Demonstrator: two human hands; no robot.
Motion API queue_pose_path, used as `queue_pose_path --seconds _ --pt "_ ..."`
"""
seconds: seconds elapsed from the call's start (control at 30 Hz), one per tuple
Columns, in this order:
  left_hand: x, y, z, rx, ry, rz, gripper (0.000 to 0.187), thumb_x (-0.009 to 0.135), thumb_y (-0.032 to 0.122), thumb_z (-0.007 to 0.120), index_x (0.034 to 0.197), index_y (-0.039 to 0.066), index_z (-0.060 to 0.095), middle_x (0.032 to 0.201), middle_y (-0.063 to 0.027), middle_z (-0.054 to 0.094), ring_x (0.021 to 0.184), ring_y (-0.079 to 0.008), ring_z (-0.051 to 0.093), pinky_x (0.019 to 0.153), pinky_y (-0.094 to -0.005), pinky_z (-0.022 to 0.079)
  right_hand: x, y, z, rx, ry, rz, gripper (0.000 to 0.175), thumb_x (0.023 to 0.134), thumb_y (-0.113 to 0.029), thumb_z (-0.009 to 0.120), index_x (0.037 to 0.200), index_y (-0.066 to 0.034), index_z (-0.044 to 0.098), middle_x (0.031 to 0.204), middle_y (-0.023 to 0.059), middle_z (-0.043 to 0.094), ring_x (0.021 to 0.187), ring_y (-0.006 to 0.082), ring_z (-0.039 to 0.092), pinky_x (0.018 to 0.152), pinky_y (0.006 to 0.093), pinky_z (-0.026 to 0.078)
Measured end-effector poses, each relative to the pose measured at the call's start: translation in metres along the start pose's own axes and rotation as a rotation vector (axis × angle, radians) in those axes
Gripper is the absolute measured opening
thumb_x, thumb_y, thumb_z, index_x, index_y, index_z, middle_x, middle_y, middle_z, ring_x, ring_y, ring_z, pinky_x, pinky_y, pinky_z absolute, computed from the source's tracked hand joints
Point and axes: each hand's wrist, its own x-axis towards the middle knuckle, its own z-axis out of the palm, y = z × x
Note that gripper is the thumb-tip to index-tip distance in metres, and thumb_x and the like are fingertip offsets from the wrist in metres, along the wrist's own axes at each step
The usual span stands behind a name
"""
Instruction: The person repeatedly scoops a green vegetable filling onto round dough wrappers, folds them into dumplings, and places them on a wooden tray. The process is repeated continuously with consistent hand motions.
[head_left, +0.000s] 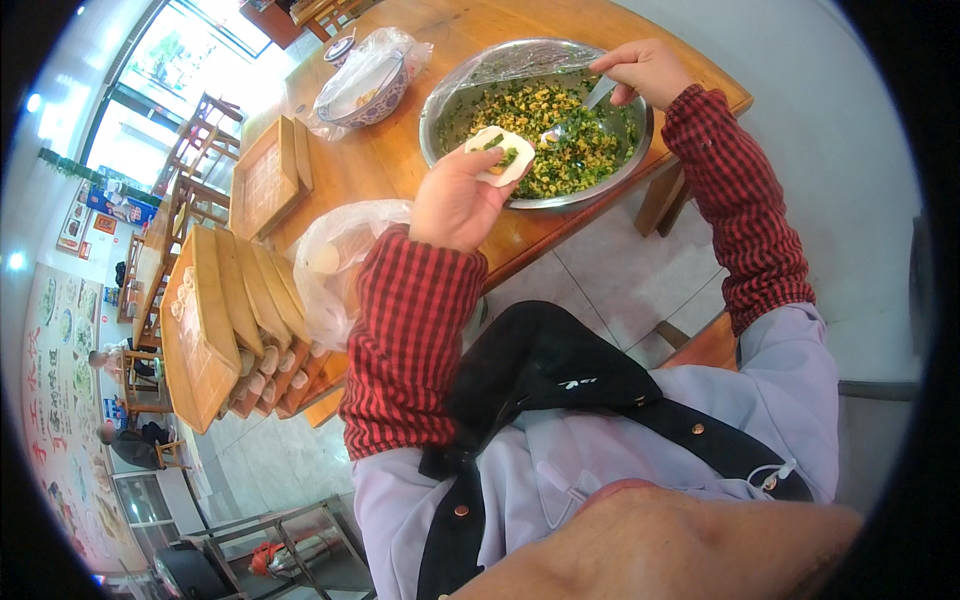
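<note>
On the fingers of my left hand (469, 199) lies a round dough wrapper (517, 148) with a little green and yellow filling on it, my thumb pressing its near side. My right hand (645, 71) grips the handle of a clear plastic spoon (598, 91), whose bowl dips into the filling (581, 150) of chopped greens and egg-like yellow bits. This filling sits in a large stainless steel basin (649, 142). Plastic film (510, 64) covers the basin's far rim. Beside my left wrist is a clear plastic bag (330, 277) with pale wrappers inside.
A stack of wooden trays (247, 300) stands on the left, the top one bearing several small dumplings (184, 296). Farther back are another wooden tray (262, 180) and a patterned bowl (367, 101) in a plastic bag. The wooden table's (540, 240) edge runs before me. Two people sit far left.
</note>
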Motion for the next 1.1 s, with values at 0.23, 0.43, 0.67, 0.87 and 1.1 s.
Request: queue_pose_path --seconds 0.23,0.43,0.67,0.87,1.1 --pt "0.0 -0.001 0.002 -0.001 0.044 -0.019 0.032 0.081 -0.01 0.041 0.113 -0.008 0.037 0.112 -0.0172 0.046 0.103 -0.0287 0.049 0.09 -0.0391 0.045 -0.005 -0.008 -0.021 0.09 -0.018 0.009 0.021 0.077 -0.004 0.052 0.094 -0.0014 0.064 0.075 0.0059 0.063 0.058 0.0122 0.06 0.055 0.0235 0.05" --pt "-0.002 -0.004 0.006 -0.018 -0.014 -0.039 0.04 0.079 -0.011 0.043 0.118 -0.008 0.033 0.117 -0.0196 0.043 0.108 -0.0325 0.047 0.093 -0.0417 0.044 -0.016 -0.04 -0.036 0.131 0.006 -0.102 0.021 0.077 -0.01 0.056 0.095 -0.004 0.065 0.076 0.0064 0.063 0.06 0.0144 0.059 0.057 0.0264 0.05" --pt "-0.004 -0.01 0.011 -0.048 -0.074 -0.065 0.04 0.08 -0.009 0.045 0.118 -0.006 0.034 0.117 -0.0187 0.045 0.108 -0.0317 0.047 0.093 -0.042 0.044 -0.058 -0.074 -0.007 -0.151 -0.087 -0.677 0.026 0.077 0.007 0.046 0.096 0.0009 0.062 0.083 0.0076 0.059 0.061 0.0098 0.057 0.056 0.0203 0.046" --pt "-0.008 -0.013 0.013 -0.026 -0.057 -0.006 0.027 0.085 -0.003 0.042 0.113 -0.007 0.04 0.109 -0.0151 0.049 0.099 -0.0258 0.053 0.087 -0.0362 0.047 -0.083 -0.09 0.0 -0.341 -0.091 -0.926 0.029 0.072 0.013 0.048 0.095 0.0016 0.062 0.085 0.0106 0.058 0.063 0.0134 0.058 0.057 0.0216 0.046" --pt "-0.008 -0.016 0.013 -0.039 -0.087 0.006 0.028 0.085 -0.005 0.04 0.113 -0.007 0.04 0.11 -0.0161 0.049 0.1 -0.0263 0.053 0.086 -0.0359 0.047 -0.09 -0.09 0.003 -0.328 -0.033 -0.991 0.029 0.072 0.013 0.048 0.095 0.0018 0.062 0.084 0.0099 0.058 0.062 0.0132 0.057 0.056 0.0215 0.045"
